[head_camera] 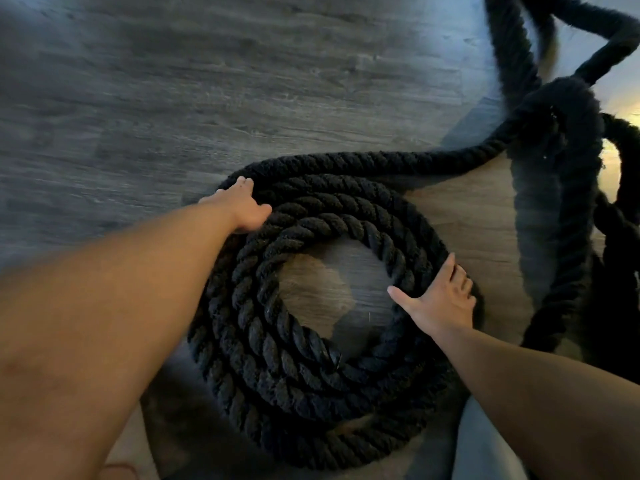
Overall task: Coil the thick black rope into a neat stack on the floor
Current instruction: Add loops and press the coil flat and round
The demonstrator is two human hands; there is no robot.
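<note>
The thick black rope (304,368) lies on the wood-grain floor as a round coil of several turns with a bare hole in the middle. Its outermost turn leaves the coil at the top and runs right toward a loose tangle. My left hand (242,207) grips the outer turn at the coil's upper left, fingers curled over the rope. My right hand (441,301) rests flat on the coil's right side, fingers spread and thumb pointing toward the hole.
Loose rope (561,174) hangs and loops in a blurred tangle at the right and top right. Grey-brown plank floor (173,98) spreads to the left and above the coil. A pale grey surface (485,445) shows at the bottom right.
</note>
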